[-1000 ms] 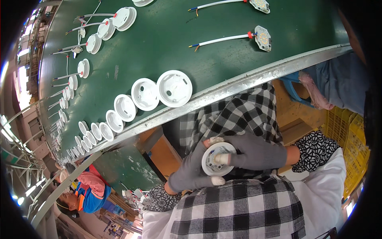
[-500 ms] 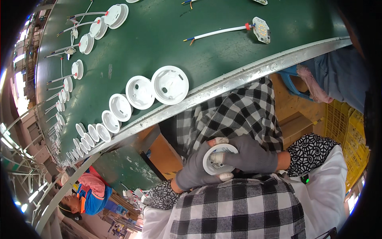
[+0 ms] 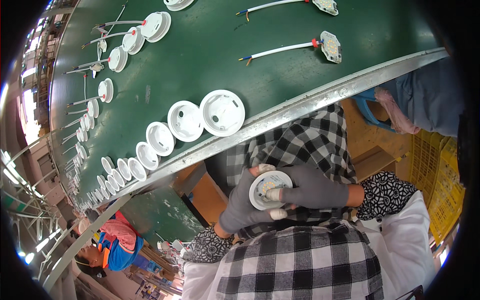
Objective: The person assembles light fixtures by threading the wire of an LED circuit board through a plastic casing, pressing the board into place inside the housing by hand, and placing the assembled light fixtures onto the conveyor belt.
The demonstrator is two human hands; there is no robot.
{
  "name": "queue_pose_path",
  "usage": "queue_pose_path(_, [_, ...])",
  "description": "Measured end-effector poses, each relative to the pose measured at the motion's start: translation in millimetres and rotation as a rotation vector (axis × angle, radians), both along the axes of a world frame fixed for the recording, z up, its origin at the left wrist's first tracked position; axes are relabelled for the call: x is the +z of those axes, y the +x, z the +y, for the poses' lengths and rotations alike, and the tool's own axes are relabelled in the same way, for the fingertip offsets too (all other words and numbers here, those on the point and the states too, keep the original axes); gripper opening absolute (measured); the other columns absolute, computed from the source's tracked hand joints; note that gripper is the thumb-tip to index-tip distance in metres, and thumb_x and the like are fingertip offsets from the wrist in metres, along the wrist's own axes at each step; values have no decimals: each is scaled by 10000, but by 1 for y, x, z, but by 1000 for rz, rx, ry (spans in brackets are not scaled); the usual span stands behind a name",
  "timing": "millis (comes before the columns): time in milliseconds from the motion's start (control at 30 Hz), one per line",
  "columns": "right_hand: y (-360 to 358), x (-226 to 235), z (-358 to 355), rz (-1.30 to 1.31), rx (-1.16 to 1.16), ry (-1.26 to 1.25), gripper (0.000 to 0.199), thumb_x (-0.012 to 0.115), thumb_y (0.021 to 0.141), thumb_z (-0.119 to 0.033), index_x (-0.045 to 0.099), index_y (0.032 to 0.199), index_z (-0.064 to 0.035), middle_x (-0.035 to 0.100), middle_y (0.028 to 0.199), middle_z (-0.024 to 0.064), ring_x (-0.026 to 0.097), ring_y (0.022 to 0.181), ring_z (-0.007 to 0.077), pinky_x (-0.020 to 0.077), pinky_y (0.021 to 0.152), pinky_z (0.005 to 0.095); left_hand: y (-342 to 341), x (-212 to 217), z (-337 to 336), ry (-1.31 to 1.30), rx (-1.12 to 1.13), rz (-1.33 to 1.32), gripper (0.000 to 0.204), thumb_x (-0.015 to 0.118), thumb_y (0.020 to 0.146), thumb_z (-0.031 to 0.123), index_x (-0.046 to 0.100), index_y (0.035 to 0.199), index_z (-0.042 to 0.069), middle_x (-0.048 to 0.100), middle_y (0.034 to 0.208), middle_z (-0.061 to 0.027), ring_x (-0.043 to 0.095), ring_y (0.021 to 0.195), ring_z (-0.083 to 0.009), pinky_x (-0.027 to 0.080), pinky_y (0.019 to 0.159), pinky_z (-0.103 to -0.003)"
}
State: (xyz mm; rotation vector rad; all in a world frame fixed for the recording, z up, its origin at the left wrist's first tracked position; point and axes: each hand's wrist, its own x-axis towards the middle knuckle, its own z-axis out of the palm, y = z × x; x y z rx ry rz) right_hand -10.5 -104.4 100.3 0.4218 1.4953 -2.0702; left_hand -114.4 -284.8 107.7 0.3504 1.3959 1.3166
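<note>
Wht cup (image 3: pixel 284 179) w/ LED board (image 3: pixel 268 185), btwn gloved hands (image 3: pixel 317 187), R fingertip (image 3: pixel 273 194) inside

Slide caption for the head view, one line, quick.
Left hand cradles a white cup while the right hand reaches into it over the circuit board.

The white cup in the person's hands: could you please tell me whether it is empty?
Not empty: a round board with yellowish dots shows inside the white cup, partly covered by the right hand.
</note>
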Motion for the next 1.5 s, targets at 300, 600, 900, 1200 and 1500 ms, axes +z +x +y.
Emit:
queue_pose_path(300, [-2,9,-13,135,-199,40,405,603,846,-225,579,1154,37,679,970,179,674,886,227,523,800,333,-3,5,-6,-48,-133,505,943,925,584,320,356,1265,2,573,1118,-118,602,1044,-188,499,906,-305])
queue_pose_path(600, [-9,0,-19,46,-191,96,377,605,872,-255,601,1151,-1,678,1006,167,667,904,210,517,809,340,2,-1,-4,-103,-95,663,979,929,575,333,322,1258,-19,570,1114,-151,613,1031,-211,519,864,-311])
queue_pose_path(900, [-34,24,17,244,-333,44,370,633,880,-281,603,1148,-27,675,945,72,651,839,131,528,761,284,-26,36,41,-32,-208,1000,877,912,596,281,387,1243,10,565,1153,-129,604,1027,-202,506,852,-336])
queue_pose_path(1200, [-100,95,179,836,-542,1506,314,630,724,-37,638,1032,-97,606,807,97,619,713,275,486,613,375,-17,55,48,-1,175,1048,657,818,734,240,439,1205,-18,533,1049,-132,567,949,-252,481,825,-369])
queue_pose_path(1500, [-161,53,229,687,-397,1693,408,636,791,-181,540,1176,-86,539,1047,138,549,1004,297,459,858,406,2,49,54,23,138,885,526,767,791,203,490,1182,-13,556,999,-136,589,946,-251,487,818,-366])
